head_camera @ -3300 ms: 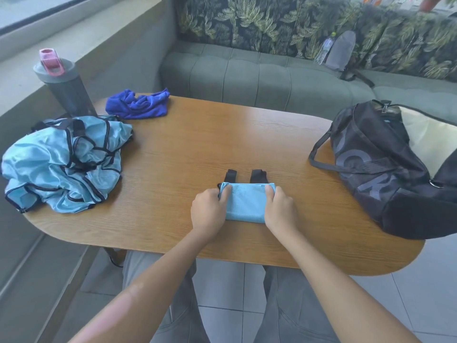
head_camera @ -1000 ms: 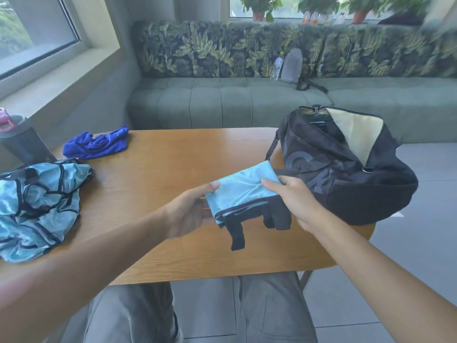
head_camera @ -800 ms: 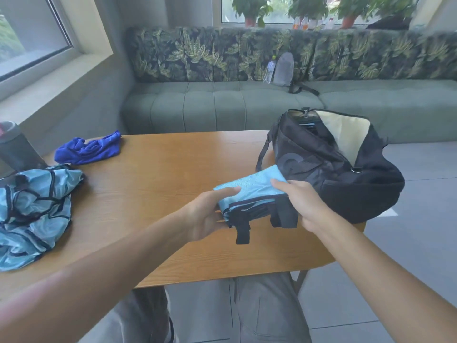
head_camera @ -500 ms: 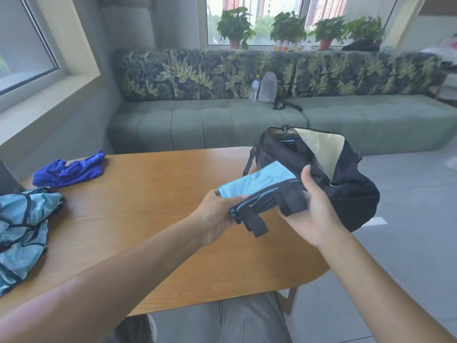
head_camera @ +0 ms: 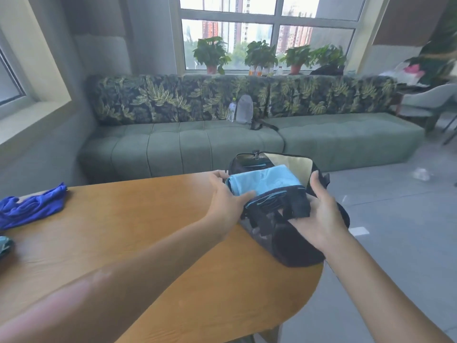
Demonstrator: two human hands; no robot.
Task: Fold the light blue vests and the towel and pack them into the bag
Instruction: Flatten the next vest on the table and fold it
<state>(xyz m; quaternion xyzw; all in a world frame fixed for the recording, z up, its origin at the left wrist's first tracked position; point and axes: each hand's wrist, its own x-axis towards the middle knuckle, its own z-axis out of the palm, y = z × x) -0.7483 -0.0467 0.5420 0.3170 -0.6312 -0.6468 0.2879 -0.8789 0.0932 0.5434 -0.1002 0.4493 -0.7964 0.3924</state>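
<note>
On the bench (head_camera: 148, 243), your bag (head_camera: 296, 248) stands open at the right end. You hold the folded vest (head_camera: 264, 185) over its mouth: left hand (head_camera: 226, 201) and right hand (head_camera: 321, 214) grip it, fingers curled round the sides. Lower it flat, black straps tucked under.

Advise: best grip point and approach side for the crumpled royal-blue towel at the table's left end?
The crumpled royal-blue towel lies in a low heap on the wooden table, with one corner pointing up and toward the sofa. Probably best pinched at that raised corner or the bunched ridge along its middle, coming from above with the left hand, its nearer side. Flat edges offer little to catch.
</note>
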